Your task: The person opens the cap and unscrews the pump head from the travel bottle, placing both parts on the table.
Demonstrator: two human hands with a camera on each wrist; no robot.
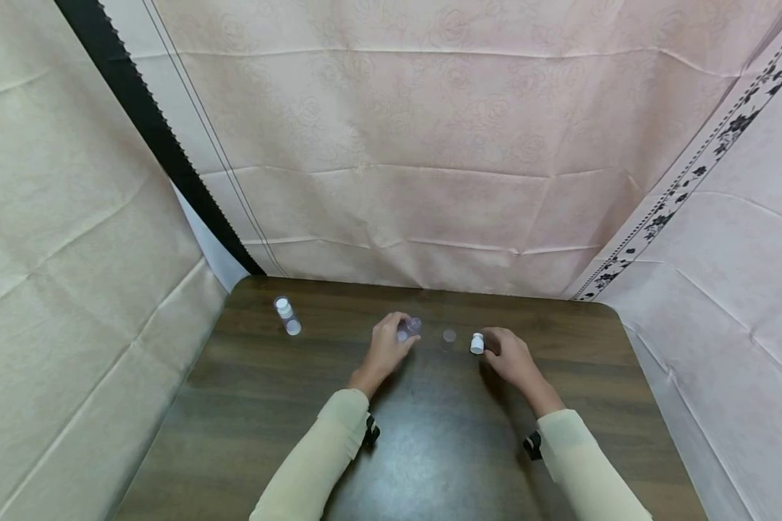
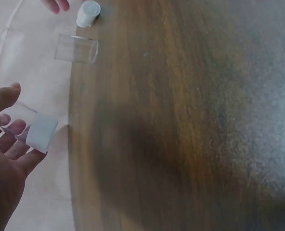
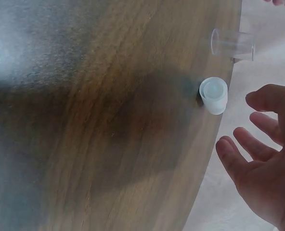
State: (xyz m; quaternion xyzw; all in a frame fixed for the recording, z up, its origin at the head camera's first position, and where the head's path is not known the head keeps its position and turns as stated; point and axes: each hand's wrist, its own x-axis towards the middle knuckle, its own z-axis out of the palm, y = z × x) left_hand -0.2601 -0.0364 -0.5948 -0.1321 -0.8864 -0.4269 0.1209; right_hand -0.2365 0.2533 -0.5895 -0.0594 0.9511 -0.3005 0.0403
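My left hand (image 1: pixel 386 347) grips a small clear container (image 1: pixel 413 325) with a white section (image 2: pixel 42 132), its thumb and fingers around the sides. To its right on the table stands a clear, cup-like cylinder (image 2: pixel 76 48), barely visible from the head. Beyond that is a small white plastic piece (image 3: pixel 213 95), narrower at one end and with a round recess facing up in the right wrist view. Close beside this piece, my right hand (image 1: pixel 510 356) has its fingers spread and slightly bent. A gap shows between them in the right wrist view.
A clear bottle with white parts (image 1: pixel 287 316) is at the far left of the brown wooden table (image 1: pixel 247 405). Pale cloth (image 1: pixel 391 181) hangs along the table's far edge, with more cloth at both sides.
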